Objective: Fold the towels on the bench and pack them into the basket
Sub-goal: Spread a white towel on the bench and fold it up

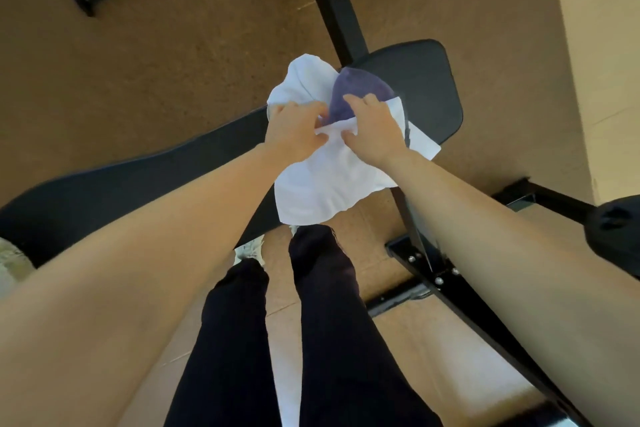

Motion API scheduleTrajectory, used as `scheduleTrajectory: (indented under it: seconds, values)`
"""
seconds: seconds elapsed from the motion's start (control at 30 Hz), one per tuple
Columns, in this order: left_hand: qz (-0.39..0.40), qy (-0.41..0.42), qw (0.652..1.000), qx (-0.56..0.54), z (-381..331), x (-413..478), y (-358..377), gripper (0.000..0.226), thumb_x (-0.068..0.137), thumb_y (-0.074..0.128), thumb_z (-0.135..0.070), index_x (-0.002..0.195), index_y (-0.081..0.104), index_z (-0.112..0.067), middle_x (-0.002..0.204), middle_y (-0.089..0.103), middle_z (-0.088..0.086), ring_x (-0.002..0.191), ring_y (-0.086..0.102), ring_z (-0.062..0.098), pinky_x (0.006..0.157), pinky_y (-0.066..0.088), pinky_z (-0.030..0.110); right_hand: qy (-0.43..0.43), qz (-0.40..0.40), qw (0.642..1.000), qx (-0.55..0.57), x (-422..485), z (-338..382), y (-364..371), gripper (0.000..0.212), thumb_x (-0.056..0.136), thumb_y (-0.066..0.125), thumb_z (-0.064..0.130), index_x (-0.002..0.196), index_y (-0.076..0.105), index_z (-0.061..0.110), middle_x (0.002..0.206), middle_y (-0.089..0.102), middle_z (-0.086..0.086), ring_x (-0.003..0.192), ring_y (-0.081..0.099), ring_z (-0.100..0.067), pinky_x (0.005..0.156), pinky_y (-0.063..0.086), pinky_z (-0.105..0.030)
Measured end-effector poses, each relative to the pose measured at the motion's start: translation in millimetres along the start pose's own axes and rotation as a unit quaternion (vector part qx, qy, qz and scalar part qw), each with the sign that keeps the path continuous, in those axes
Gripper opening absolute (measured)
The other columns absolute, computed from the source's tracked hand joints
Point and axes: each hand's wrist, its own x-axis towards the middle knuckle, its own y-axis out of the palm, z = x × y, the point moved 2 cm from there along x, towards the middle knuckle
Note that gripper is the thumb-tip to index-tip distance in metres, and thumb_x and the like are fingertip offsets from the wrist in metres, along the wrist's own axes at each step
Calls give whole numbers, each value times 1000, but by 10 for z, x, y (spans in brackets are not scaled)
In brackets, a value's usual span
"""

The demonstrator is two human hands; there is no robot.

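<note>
A white towel [322,181] hangs over the near edge of the black padded bench [426,80]. My left hand [294,130] and my right hand [374,125] sit close together and both pinch its top edge. Behind them a purple towel [360,87] lies on the bench, and my right fingers reach over it. Another white towel [304,80] is bunched at the bench's far left side. No basket is in view.
The bench's black metal frame [450,284] runs along the brown floor on my right, with another bar [332,1] reaching far ahead. A dark weight plate [616,232] sits at the right edge. My legs in dark trousers [329,322] stand just before the bench.
</note>
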Motion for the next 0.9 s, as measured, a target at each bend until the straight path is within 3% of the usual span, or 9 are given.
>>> scheduleTrajectory:
  seconds: [0.07, 0.13, 0.33, 0.53, 0.63, 0.73, 0.9]
  values:
    - [-5, 17, 999, -40, 5, -54, -25, 23, 98, 65, -35, 121, 66, -28, 118, 70, -2, 109, 63, 19, 104, 46, 35, -40, -7, 999, -13, 7, -2, -11, 28, 97, 62, 25, 126, 64, 26, 124, 59, -6, 111, 57, -27, 96, 48, -36]
    - [-16, 35, 998, -51, 17, -113, -62, 19, 94, 70, -31, 111, 69, -23, 110, 69, 0, 99, 64, 18, 87, 49, 31, -55, -7, 998, 4, -15, -16, -34, 14, 96, 63, 23, 108, 71, 25, 110, 62, -3, 97, 62, -24, 88, 52, -33]
    - [-83, 62, 993, -49, -2, -364, -141, 17, 89, 78, -30, 83, 63, -25, 101, 64, -1, 81, 56, 12, 78, 45, 21, -68, -60, 995, 43, -332, -13, -136, 6, 90, 68, 15, 90, 62, 17, 92, 61, -1, 79, 59, -23, 75, 56, -44]
    - [-27, 121, 992, 7, 48, -845, -189, 14, 99, 65, -32, 98, 57, -20, 86, 68, 1, 68, 56, 16, 66, 47, 28, -104, -96, 989, 35, -821, 65, -133, 16, 82, 70, 10, 78, 54, 11, 79, 52, -2, 72, 50, -26, 60, 48, -46]
    - [-51, 157, 986, 22, 141, -1191, -212, 11, 99, 65, -30, 100, 61, -20, 92, 66, -2, 67, 52, 16, 72, 45, 31, -103, -73, 986, 108, -1162, 170, -79, 14, 81, 67, 5, 82, 53, 6, 73, 52, -5, 69, 50, -31, 62, 44, -44]
    - [-42, 147, 988, 39, 409, -1560, -210, 16, 99, 63, -36, 106, 68, -22, 96, 68, -4, 66, 52, 15, 80, 40, 31, -98, -55, 982, 152, -1454, 336, -6, 17, 84, 67, 5, 85, 50, 5, 74, 55, -8, 70, 49, -31, 64, 43, -41]
    - [-39, 114, 993, 5, 783, -2167, -384, 21, 100, 61, -35, 108, 72, -19, 90, 53, -14, 70, 50, 9, 76, 37, 27, -122, -100, 975, 154, -1795, 800, 73, 24, 84, 72, 7, 83, 49, 14, 81, 53, 0, 73, 49, -22, 66, 44, -30]
